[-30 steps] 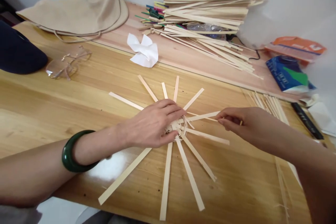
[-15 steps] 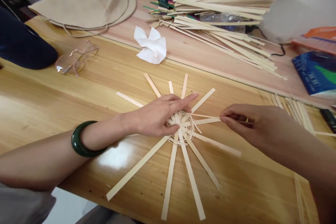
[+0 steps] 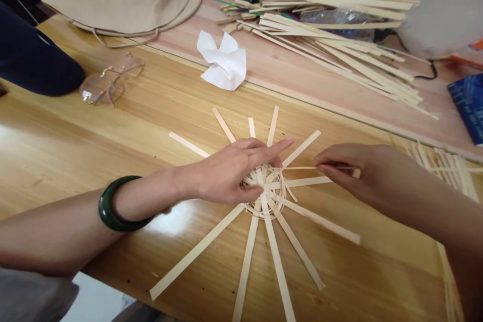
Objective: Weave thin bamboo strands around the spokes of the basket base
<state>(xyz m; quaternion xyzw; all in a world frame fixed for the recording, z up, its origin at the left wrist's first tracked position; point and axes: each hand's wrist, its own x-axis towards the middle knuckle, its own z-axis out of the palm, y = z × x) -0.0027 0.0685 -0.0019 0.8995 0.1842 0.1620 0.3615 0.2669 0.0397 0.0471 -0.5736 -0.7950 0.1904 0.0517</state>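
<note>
Two hands on my feed: the left hand (image 3: 226, 173) lies open, pressing the woven bamboo base (image 3: 264, 206) at lower centre to steady it; the right hand (image 3: 350, 171) pinches a thin bamboo strand (image 3: 302, 167) taut beside it.

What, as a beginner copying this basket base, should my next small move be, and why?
Probably draw the thin strand in the right hand snug, then tuck it past the next spoke: it runs from those fingers to the woven base, and the left hand holds that base down.
</note>
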